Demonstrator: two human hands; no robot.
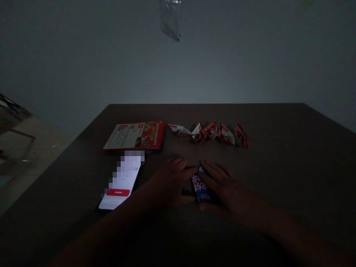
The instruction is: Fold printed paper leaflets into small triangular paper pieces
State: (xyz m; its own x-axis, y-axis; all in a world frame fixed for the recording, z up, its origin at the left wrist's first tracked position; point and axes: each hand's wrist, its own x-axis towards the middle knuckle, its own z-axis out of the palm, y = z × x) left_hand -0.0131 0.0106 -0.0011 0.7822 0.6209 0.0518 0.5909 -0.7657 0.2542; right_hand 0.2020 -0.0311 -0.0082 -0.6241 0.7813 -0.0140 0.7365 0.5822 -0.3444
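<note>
Blue piece: one glossy-looking, creased, narrow piece with white lettering, on the bench between the hands.
Left hand: half open, fingers bent, tips at the piece's left edge, thumb apart.
Right hand: open, fingers long and loosely together, lying over the piece's right side, thumb apart.
Folded papers: five red-and-white pointed, twisted shapes in a row beyond the hands.
Printed sheets: one flat red-edged stack; sheet count unclear.
Phone: one, lit, smooth and flat, left of the left hand.
Wall: one transparent pouch.
</note>
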